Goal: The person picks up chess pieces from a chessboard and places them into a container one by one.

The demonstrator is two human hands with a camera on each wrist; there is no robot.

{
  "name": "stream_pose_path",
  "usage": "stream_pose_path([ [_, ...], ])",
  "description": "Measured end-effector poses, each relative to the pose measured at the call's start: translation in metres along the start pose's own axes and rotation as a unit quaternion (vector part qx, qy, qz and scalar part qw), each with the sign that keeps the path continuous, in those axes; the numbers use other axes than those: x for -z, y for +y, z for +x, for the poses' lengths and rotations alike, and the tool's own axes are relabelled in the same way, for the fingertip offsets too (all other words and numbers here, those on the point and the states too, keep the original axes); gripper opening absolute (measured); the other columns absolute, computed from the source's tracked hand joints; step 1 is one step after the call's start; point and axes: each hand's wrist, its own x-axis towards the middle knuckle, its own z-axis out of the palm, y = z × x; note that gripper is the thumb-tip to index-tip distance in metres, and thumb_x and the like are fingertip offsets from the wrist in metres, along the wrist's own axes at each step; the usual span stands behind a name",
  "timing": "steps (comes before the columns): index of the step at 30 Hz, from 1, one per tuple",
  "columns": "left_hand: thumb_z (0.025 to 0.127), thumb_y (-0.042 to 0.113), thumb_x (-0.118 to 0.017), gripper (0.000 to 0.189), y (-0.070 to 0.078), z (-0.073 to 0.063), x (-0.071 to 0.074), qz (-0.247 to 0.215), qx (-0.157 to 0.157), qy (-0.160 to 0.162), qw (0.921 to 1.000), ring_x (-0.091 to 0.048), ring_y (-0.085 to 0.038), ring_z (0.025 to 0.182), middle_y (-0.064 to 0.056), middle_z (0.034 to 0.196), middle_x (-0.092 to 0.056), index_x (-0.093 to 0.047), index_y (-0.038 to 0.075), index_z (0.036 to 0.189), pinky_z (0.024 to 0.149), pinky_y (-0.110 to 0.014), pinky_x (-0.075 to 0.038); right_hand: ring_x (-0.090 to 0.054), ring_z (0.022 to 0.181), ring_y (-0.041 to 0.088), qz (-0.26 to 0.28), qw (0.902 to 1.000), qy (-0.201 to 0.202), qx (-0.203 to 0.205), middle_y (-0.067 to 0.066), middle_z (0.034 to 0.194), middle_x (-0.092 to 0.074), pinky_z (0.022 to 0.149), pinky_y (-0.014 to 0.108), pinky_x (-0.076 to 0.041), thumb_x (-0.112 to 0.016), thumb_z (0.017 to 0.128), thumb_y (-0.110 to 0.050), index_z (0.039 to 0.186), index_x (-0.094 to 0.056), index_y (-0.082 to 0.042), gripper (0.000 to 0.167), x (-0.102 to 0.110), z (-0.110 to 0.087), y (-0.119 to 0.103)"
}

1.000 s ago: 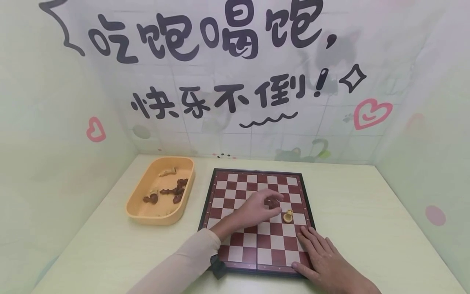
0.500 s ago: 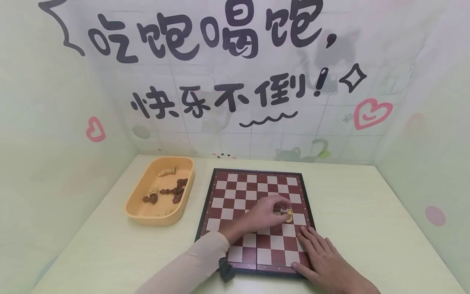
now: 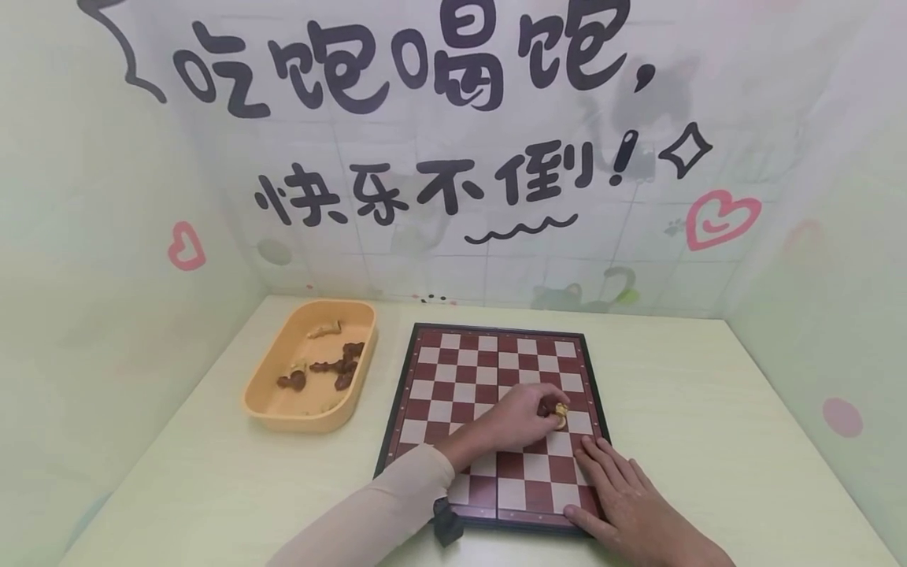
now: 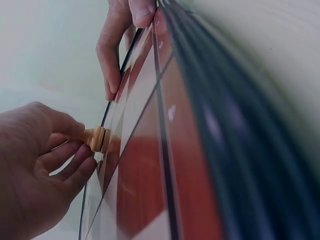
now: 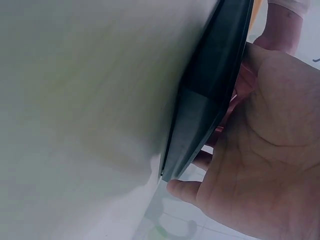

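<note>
My left hand [image 3: 526,416] is over the right half of the chessboard [image 3: 513,492], pinching a pale yellow chess piece [image 3: 561,414] between thumb and fingers. In the left wrist view the piece [image 4: 95,139] is tilted, its round base close to the board surface; whether it touches is hard to tell. The fingers hide its upper part. My right hand [image 3: 627,492] rests with straight fingers on the board's near right corner. From the right wrist view, that hand [image 5: 265,135] lies along the board's dark side edge [image 5: 200,115].
An orange-yellow tray [image 3: 265,405] left of the board holds several dark brown and pale chess pieces. A black strap end [image 3: 446,521] hangs from the left wrist by the board's front edge. A printed curtain [image 3: 453,272] closes off the table's back and sides.
My left hand has moved right and slightly toward me, from beside the standing pale piece to pinching it. The right hand has stayed put.
</note>
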Motion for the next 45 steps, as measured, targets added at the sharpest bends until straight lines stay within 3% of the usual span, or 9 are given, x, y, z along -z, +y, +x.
stream_pose_path([
  [17,0.098,0.004,-0.067,0.022,-0.004,-0.005,0.004,-0.001,0.005,0.018,0.9998,-0.060,0.000,0.094,0.006,0.105,-0.069,-0.071,0.007,0.119,0.082,-0.017,-0.050,-0.032,0.144,0.038,0.005,1.0000,-0.005,0.002,0.018,0.158,-0.036,0.113,0.065,-0.030,-0.055,0.098,-0.061,0.153,-0.041,0.000,0.083,0.001,0.001,-0.001],
  [20,0.098,0.005,-0.067,0.024,-0.005,-0.005,0.011,-0.029,0.006,0.045,0.9985,-0.062,-0.002,0.093,0.006,0.107,-0.069,-0.071,0.007,0.122,0.076,-0.019,-0.054,-0.033,0.143,0.038,0.001,1.0000,0.003,0.008,0.017,0.158,-0.037,0.112,0.063,-0.031,-0.056,0.098,-0.061,0.152,-0.043,0.000,0.082,0.000,0.001,-0.001],
  [24,0.099,0.005,-0.066,0.026,-0.002,-0.002,0.027,-0.067,-0.004,0.110,0.9916,-0.067,-0.011,0.095,0.002,0.109,-0.070,-0.070,0.008,0.124,0.069,-0.023,-0.057,-0.033,0.143,0.037,-0.004,0.9998,0.014,0.012,0.016,0.158,-0.038,0.112,0.062,-0.033,-0.056,0.098,-0.061,0.151,-0.044,-0.001,0.081,0.000,0.000,-0.001],
  [27,0.098,0.003,-0.066,0.027,-0.001,-0.002,0.036,-0.068,-0.004,0.131,0.9891,-0.067,-0.013,0.098,0.000,0.108,-0.070,-0.069,0.008,0.125,0.071,-0.022,-0.057,-0.034,0.143,0.037,-0.002,0.9996,0.022,0.015,0.016,0.157,-0.038,0.112,0.062,-0.034,-0.058,0.098,-0.059,0.151,-0.045,0.000,0.080,0.000,0.000,-0.001],
  [31,0.098,0.002,-0.065,0.028,-0.005,-0.005,0.039,-0.056,0.011,0.122,0.9909,-0.064,-0.010,0.101,0.000,0.110,-0.069,-0.069,0.004,0.126,0.076,-0.021,-0.056,-0.034,0.143,0.037,-0.003,0.9996,0.022,0.016,0.016,0.157,-0.039,0.111,0.061,-0.034,-0.058,0.098,-0.059,0.150,-0.045,0.000,0.080,0.001,-0.001,-0.001],
  [38,0.099,0.005,-0.065,0.027,-0.007,-0.007,0.041,-0.051,0.017,0.114,0.9920,-0.064,-0.010,0.099,0.000,0.112,-0.069,-0.069,0.005,0.126,0.071,-0.022,-0.055,-0.035,0.143,0.037,-0.004,0.9997,0.020,0.016,0.016,0.157,-0.039,0.111,0.061,-0.034,-0.058,0.098,-0.059,0.150,-0.046,0.000,0.080,-0.001,0.000,0.000],
  [45,0.101,0.005,-0.064,0.029,-0.008,-0.010,0.051,-0.056,0.021,0.121,0.9908,-0.066,-0.018,0.107,-0.004,0.114,-0.069,-0.066,0.002,0.129,0.082,-0.022,-0.056,-0.035,0.143,0.036,-0.013,0.9993,0.031,0.016,0.015,0.156,-0.040,0.112,0.058,-0.036,-0.059,0.097,-0.059,0.149,-0.047,0.000,0.079,-0.002,0.000,-0.001],
])
